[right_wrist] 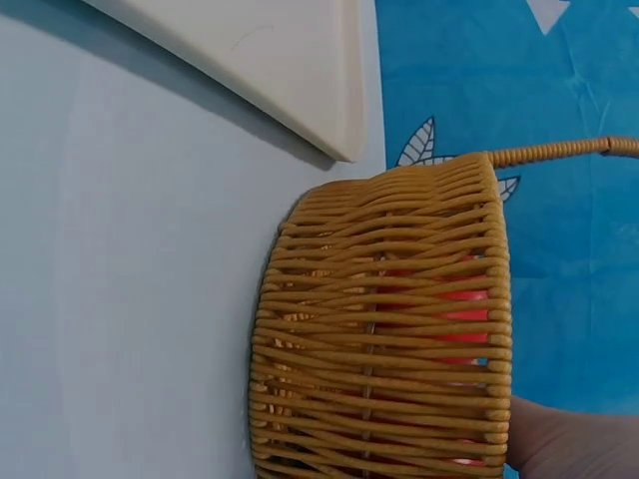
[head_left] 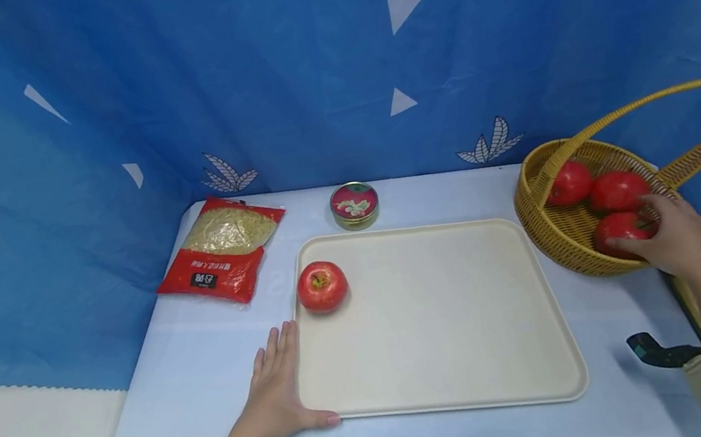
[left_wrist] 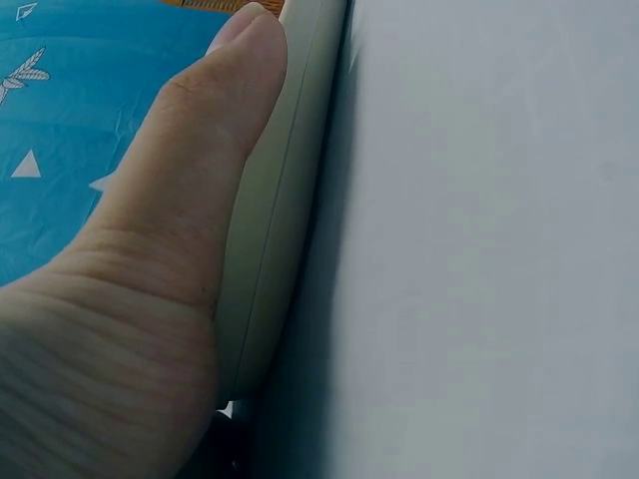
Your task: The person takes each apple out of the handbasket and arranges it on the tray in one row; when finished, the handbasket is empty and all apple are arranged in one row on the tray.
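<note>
A red apple [head_left: 323,287] sits at the left end of a cream rectangular tray [head_left: 431,326]. My left hand [head_left: 274,398] rests at the tray's near left corner, fingers straight along the left side and thumb against the front edge. In the left wrist view the thumb [left_wrist: 215,130] lies along the tray's side wall [left_wrist: 285,200]. At the right, my right hand [head_left: 681,234] reaches into a yellow wicker basket [head_left: 546,237] and grips the nearest red apple [head_left: 621,234] between thumb and fingers. Two more red apples [head_left: 618,191] lie behind it. The basket wall hides most of this hand in the right wrist view.
A red bag of noodles [head_left: 218,251] lies at the back left. Behind the tray stands a small round tin [head_left: 355,205]. The basket's tall handle [head_left: 654,101] arches over its opening, close to the blue curtain [head_left: 317,68] behind the table.
</note>
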A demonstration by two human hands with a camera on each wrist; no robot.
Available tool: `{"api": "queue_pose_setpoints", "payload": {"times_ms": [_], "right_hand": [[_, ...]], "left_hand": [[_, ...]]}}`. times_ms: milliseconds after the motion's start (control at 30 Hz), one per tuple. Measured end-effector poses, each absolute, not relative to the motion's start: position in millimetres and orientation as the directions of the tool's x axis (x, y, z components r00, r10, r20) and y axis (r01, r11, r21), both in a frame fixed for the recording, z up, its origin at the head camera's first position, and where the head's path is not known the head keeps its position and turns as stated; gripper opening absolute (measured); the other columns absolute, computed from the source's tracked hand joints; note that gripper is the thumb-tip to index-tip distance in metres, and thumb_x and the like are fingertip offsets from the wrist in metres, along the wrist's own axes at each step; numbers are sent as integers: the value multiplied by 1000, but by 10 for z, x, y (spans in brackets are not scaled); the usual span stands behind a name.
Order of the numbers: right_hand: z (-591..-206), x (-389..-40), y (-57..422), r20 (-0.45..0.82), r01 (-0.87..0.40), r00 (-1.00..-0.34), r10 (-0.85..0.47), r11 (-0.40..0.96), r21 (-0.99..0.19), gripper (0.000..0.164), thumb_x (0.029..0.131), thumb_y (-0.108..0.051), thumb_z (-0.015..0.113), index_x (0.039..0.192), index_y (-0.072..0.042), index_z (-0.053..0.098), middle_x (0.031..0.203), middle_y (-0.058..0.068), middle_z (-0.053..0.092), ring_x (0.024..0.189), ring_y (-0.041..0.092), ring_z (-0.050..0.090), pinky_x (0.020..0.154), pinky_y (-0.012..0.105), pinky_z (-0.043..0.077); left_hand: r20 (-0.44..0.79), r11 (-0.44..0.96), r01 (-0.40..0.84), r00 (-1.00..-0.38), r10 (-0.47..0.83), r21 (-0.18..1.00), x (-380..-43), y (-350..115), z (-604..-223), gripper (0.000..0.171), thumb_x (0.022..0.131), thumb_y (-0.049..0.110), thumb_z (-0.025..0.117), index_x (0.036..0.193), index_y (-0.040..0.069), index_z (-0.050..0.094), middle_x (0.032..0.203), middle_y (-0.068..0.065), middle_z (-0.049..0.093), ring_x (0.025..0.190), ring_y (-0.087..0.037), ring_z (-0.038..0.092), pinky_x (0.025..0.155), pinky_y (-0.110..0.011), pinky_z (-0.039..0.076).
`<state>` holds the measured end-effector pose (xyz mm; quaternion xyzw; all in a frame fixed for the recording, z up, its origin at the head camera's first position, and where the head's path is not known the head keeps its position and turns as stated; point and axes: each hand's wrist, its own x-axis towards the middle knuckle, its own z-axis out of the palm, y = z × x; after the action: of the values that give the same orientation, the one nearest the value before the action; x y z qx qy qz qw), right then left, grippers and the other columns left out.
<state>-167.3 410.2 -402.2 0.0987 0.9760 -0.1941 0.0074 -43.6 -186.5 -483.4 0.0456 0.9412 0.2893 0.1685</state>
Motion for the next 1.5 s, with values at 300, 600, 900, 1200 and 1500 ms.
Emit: {"api": "queue_pose_setpoints", "payload": {"times_ms": [300, 600, 900, 1200, 1500], "right_hand": [[-4007, -1696, 4136, -159, 274, -959, 233, 903, -330, 103, 86, -52, 72, 148, 14, 24, 131, 44, 36, 116, 60, 32, 89, 73, 38], [-4040, -1713, 4129, -147, 222, -972, 181, 911, -348, 107, 82, -59, 72, 145, 15, 28, 130, 43, 33, 112, 59, 32, 84, 74, 41], [-4094, -1745, 4040, -104, 181, -983, 154, 918, -352, 101, 81, -56, 75, 142, 14, 34, 131, 43, 30, 113, 59, 32, 83, 74, 42], [-4081, -1744, 4100, -196, 183, -974, 113, 901, -393, 112, 82, -62, 71, 149, 13, 22, 133, 45, 33, 113, 61, 32, 81, 72, 44], [-4103, -1789, 4086, -232, 197, -966, 116, 911, -363, 112, 82, -57, 74, 149, 13, 17, 130, 46, 31, 110, 62, 32, 82, 74, 44]], "left_hand": [[-289, 836, -11, -941, 177, 549, -445, -1871, -4861, 156, 47, 75, 83, 160, 12, -1, 169, -11, 2, 155, -36, -7, 121, -64, -3], [-285, 835, -12, -942, 175, 550, -438, -1874, -4856, 156, 46, 75, 84, 160, 10, 0, 169, -13, 3, 155, -37, -6, 121, -64, -3], [-294, 833, -21, -940, 171, 552, -433, -1874, -4853, 156, 46, 76, 83, 161, 13, -2, 169, -10, 1, 155, -34, -9, 121, -63, -4], [-298, 832, -21, -939, 174, 554, -439, -1880, -4874, 155, 47, 77, 83, 160, 14, -3, 169, -10, -1, 155, -34, -10, 121, -62, -5], [-278, 833, -9, -945, 174, 553, -445, -1886, -4883, 156, 46, 78, 82, 160, 14, -4, 169, -9, 0, 155, -33, -10, 121, -62, -4]]}}
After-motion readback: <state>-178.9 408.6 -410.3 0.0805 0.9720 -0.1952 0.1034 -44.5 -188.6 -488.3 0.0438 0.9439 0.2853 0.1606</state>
